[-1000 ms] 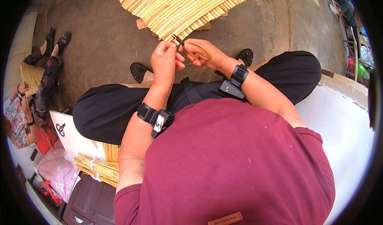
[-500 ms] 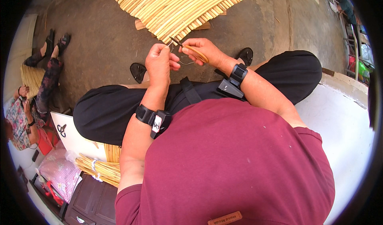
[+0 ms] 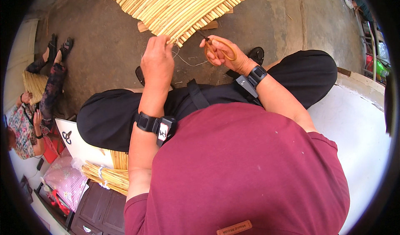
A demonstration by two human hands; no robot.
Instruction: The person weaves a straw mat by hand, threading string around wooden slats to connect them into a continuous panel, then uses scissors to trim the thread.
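A mat of straw-coloured reed stalks (image 3: 183, 12) lies ahead of me, its near corner pointing my way. My left hand (image 3: 157, 60) is closed at the mat's near left edge, gripping it there; most of its fingertips are hidden. In my right hand (image 3: 227, 56) is a pair of scissors (image 3: 228, 48) with tan-orange handle loops, the dark blades pointing up and left beside the mat's right edge. A thin pale string (image 3: 189, 63) hangs in a loose curve from the mat's corner toward the right hand.
Wooden pieces (image 3: 210, 25) show under the mat. At left sits another person (image 3: 27, 126) holding a smaller reed mat (image 3: 35, 84). Black-handled scissors (image 3: 66, 137) lie on a white board (image 3: 79, 145). Reed bundles (image 3: 106, 176) rest near a dark wooden cabinet (image 3: 100, 206).
My left hand has moved up and left onto the mat's edge. The right hand, with the scissors, has shifted right, away from the string at the corner. The scissors' handles are more spread.
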